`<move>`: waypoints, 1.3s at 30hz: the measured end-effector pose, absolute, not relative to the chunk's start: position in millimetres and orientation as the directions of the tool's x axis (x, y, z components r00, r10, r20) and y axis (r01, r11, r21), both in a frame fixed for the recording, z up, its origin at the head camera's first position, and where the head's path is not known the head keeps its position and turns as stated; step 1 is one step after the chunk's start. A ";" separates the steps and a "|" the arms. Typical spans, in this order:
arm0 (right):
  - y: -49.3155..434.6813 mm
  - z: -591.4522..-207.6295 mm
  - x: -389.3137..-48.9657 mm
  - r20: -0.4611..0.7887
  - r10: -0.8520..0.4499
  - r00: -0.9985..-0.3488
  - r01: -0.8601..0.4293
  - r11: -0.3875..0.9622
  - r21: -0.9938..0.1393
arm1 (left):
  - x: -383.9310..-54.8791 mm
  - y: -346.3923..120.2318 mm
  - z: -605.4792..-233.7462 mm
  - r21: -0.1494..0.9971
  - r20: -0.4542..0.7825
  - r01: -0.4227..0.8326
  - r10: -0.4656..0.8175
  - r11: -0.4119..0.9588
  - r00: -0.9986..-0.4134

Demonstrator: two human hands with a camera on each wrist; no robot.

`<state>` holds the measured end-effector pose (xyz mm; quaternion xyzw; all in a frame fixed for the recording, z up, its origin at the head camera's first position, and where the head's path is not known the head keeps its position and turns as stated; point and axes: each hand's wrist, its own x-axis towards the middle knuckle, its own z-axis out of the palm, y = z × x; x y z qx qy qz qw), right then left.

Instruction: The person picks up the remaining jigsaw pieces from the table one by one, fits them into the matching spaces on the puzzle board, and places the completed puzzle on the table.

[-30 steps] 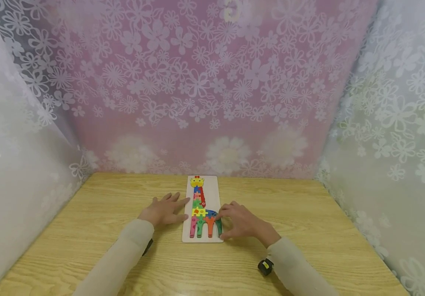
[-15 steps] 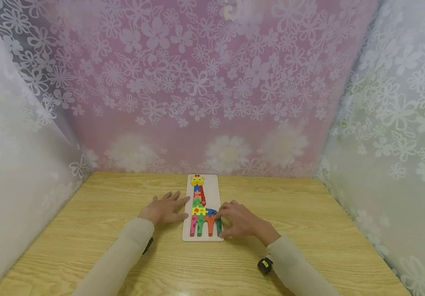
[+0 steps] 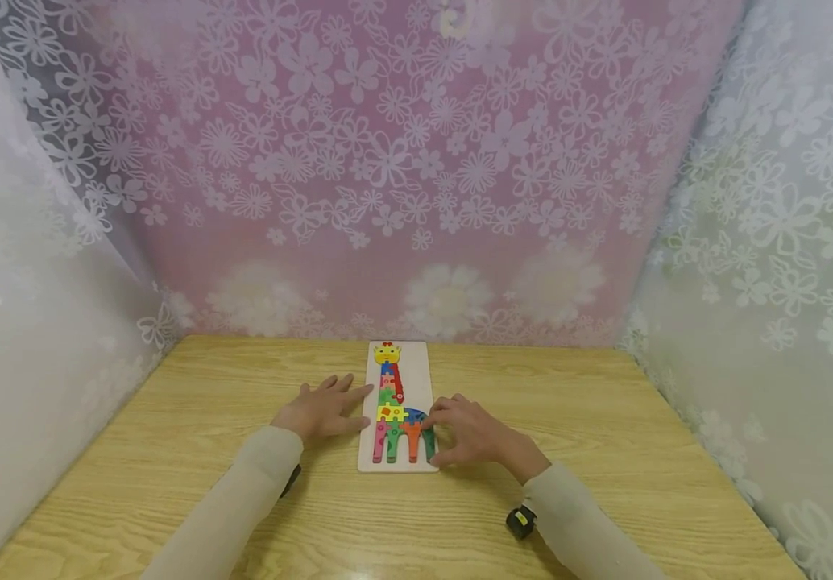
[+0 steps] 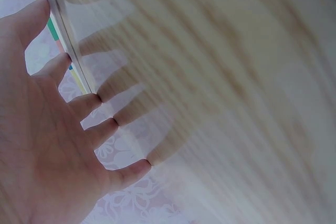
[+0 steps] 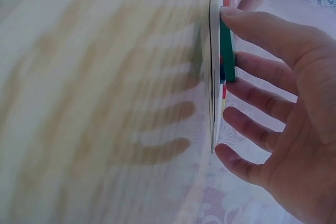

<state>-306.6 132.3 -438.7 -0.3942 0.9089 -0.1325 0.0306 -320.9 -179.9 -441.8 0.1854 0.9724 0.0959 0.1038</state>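
A giraffe jigsaw puzzle made of coloured pieces lies in a pale board [image 3: 416, 379] in the head view. Fingers spread, my left hand [image 3: 321, 412] rests on the table with its thumb and index finger at the board's left edge. At the lower right of the board, my right hand [image 3: 476, 433] pinches the dark green leg puzzle piece [image 3: 428, 443] between thumb and fingertips. In the right wrist view this green piece [image 5: 227, 51] stands slightly proud of the board, with the thumb at one end. An orange leg piece [image 3: 413, 443] lies beside it.
The wooden table [image 3: 576, 403] reaches back to a pink flowered cloth [image 3: 315, 201]. Pale patterned cloths hang at the left [image 3: 39, 338] and right [image 3: 772, 306]. A black wrist camera [image 3: 520, 522] sits under the right sleeve.
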 end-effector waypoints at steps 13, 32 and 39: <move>131.2 -440.0 -307.7 0.039 -0.713 -0.700 -0.696 0.670 -0.260 | -318.5 -178.3 -440.3 0.222 -0.176 0.328 0.369 0.918 -0.913; 128.2 -436.5 -307.0 0.035 -0.720 -0.693 -0.701 0.662 -0.266 | -320.2 -178.1 -438.8 0.226 -0.177 0.321 0.363 0.920 -0.915; 129.1 -436.8 -307.1 0.036 -0.722 -0.691 -0.702 0.659 -0.271 | -320.5 -179.0 -440.1 0.230 -0.180 0.322 0.365 0.919 -0.913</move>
